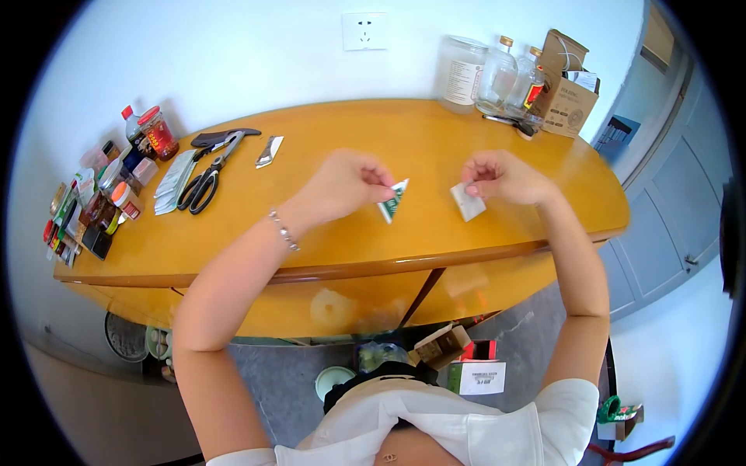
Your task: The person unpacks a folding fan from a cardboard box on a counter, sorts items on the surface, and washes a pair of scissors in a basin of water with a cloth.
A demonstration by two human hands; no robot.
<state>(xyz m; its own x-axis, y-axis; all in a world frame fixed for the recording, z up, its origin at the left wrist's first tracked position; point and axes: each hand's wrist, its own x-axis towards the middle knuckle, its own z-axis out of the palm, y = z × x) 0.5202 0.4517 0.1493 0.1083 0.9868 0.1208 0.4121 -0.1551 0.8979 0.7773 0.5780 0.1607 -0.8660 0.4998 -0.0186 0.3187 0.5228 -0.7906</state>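
Note:
Over the wooden table, my left hand [359,182] pinches a small green-and-white packet piece [395,202], which looks triangular from here. Farther right, my right hand [500,177] grips a small white square [468,203] by its upper edge; whether it is paper or folded wipe cannot be made out. The two pieces are apart from each other. On the left of the table lie black-handled scissors [206,184], beside a stack of pale flat packets [176,183]. A small opened packet [269,151] rests behind my left forearm.
Jars and bottles [116,186] crowd the table's left end. At the back right stand a clear plastic jar [464,74], glass bottles [497,78] and an open cardboard box [569,97]. Boxes [441,346] and a pale green bowl [334,381] are on the floor below.

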